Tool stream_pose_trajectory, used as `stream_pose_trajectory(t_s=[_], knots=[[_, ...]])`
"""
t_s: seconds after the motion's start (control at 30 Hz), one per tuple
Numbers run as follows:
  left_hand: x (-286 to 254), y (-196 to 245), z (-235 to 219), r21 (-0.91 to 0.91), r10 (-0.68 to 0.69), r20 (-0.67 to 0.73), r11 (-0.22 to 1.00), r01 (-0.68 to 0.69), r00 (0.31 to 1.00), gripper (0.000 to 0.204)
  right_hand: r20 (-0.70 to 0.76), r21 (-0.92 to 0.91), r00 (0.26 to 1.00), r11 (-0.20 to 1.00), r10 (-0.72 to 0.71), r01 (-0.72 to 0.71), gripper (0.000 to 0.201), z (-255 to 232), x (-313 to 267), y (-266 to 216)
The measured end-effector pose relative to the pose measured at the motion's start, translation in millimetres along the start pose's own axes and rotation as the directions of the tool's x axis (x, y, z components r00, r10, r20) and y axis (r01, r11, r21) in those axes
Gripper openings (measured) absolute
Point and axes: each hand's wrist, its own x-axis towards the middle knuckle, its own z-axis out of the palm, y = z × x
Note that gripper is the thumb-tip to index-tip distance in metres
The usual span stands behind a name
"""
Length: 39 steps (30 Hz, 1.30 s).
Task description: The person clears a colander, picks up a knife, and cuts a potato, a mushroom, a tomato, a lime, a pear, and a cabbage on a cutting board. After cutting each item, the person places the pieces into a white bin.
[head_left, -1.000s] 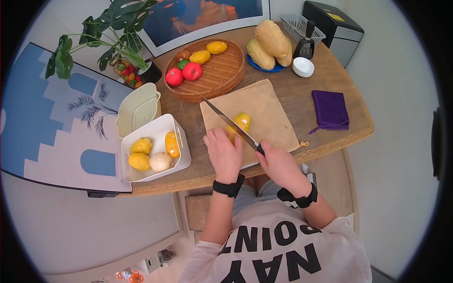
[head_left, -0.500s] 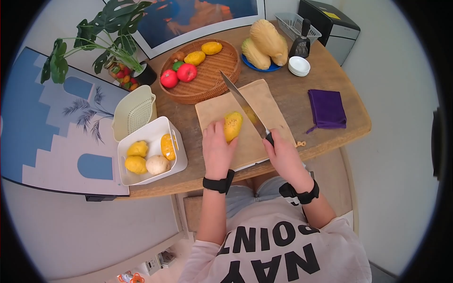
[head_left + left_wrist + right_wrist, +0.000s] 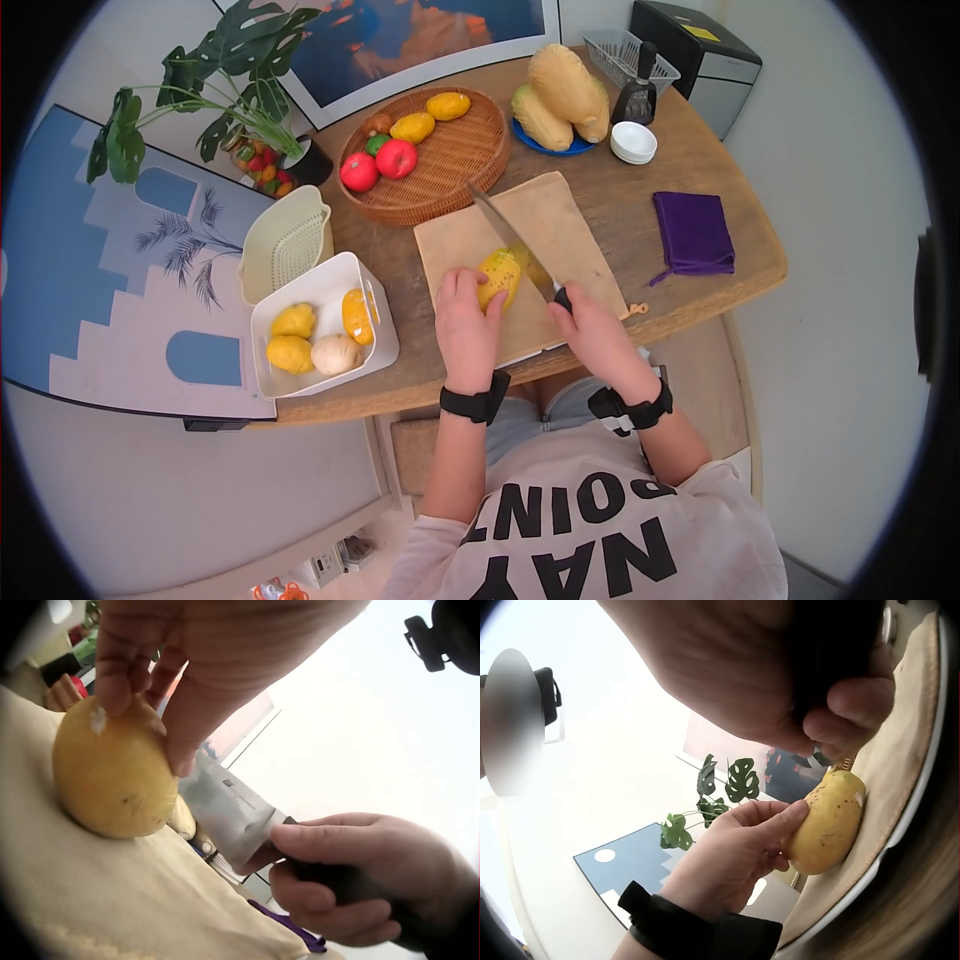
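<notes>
A yellow fruit or vegetable (image 3: 498, 277) with dark specks lies on the cloth-covered board (image 3: 450, 240). The left hand (image 3: 467, 328) pinches it between fingers and thumb; in the left wrist view the fingertips grip the top of the yellow piece (image 3: 116, 776). The right hand (image 3: 603, 343) grips the black handle of a large knife (image 3: 515, 238). Its blade stands just right of the yellow piece, tip toward the basket. In the left wrist view the blade (image 3: 229, 810) is behind the left thumb. The right wrist view shows the left hand (image 3: 731, 859) holding the yellow piece (image 3: 829, 825).
On the wooden table (image 3: 745, 235) stand a white bin (image 3: 385, 345) with yellow pieces, a pale colander (image 3: 285, 240), a wicker basket (image 3: 450, 165) with produce, squashes (image 3: 570, 85) on a blue plate, white bowls (image 3: 634, 142) and a purple cloth (image 3: 693, 232).
The knife has moved from over the yellow piece to its right. The left hand first shifted the piece leftward and turned it upright, then moved slightly back right with it.
</notes>
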Motion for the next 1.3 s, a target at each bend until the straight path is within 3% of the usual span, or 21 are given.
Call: stream_pose_trajectory(t_s=[0.13,0.23,0.43,0.63,0.73,0.83,1.03,1.13,1.3], knots=[[-5,-7,0,0.028,-0.005,-0.073,1.000,0.007,0.997,0.028,-0.059,0.087,0.997,0.995,0.053,-0.048,0.024,-7,0,-14],[-6,-6,-1,0.044,-0.039,-0.085,0.998,0.043,0.996,0.026,0.060,-0.049,0.998,0.998,-0.025,0.028,0.024,4,1,0],[-6,-6,-3,0.041,-0.045,-0.065,0.998,0.048,0.997,0.028,-0.012,0.085,0.999,0.996,0.034,-0.033,0.023,-3,-3,-19],[-5,-9,-1,0.003,-0.064,-0.036,0.998,0.064,0.997,0.027,0.063,0.039,0.996,0.997,-0.069,0.067,0.024,6,-5,-12],[-7,-10,-3,-0.003,-0.058,-0.059,0.998,0.058,0.997,0.025,0.015,0.113,0.998,0.992,-0.063,0.060,0.024,4,-10,-25],[-7,-9,-3,-0.016,-0.070,-0.063,0.998,0.069,0.996,0.024,0.067,-0.003,0.996,0.999,-0.052,0.053,0.023,7,-6,-23],[-9,-11,-4,-0.020,-0.058,-0.078,0.998,0.057,0.995,0.022,0.011,0.050,0.998,0.997,-0.055,0.054,0.023,2,-10,-33],[-9,-10,-4,-0.033,-0.072,-0.067,0.997,0.070,0.995,0.023,0.113,-0.078,0.991,0.994,-0.071,0.080,0.023,8,-7,-21],[-10,-14,-2,-0.071,-0.086,-0.082,0.994,0.080,0.993,0.024,0.068,-0.017,0.996,0.998,-0.057,0.059,0.023,2,-11,-36]])
